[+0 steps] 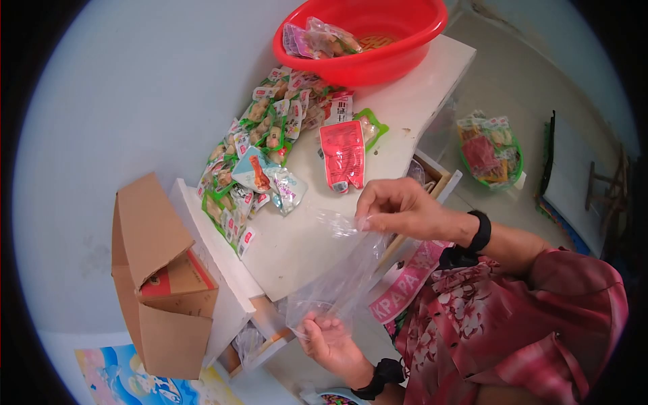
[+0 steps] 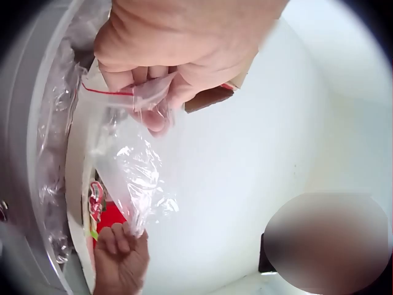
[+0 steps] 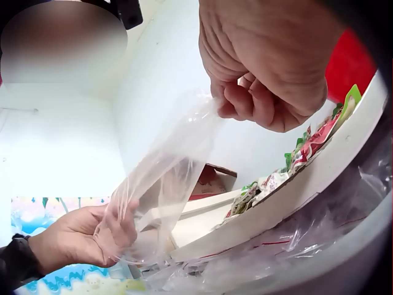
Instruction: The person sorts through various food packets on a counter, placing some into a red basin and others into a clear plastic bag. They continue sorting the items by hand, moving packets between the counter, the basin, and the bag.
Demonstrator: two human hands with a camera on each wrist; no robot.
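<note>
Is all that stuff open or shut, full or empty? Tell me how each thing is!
Clear plastic bag: held stretched between both hands (left, right)
Brown cardboard box: flaps open
Big red plastic tub: upright, packets inside
Wooden drawer: pulled out, plastic bags inside
Shiny red packet: lying on the white table
Oval green basket: on the floor, filled with packets

Room above packets [image 1: 275, 128]; basin [image 1: 368, 71] obstructs.

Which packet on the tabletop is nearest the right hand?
The big red packet; the green-edged packet beside it and the main pile lie farther from the right hand.
</note>
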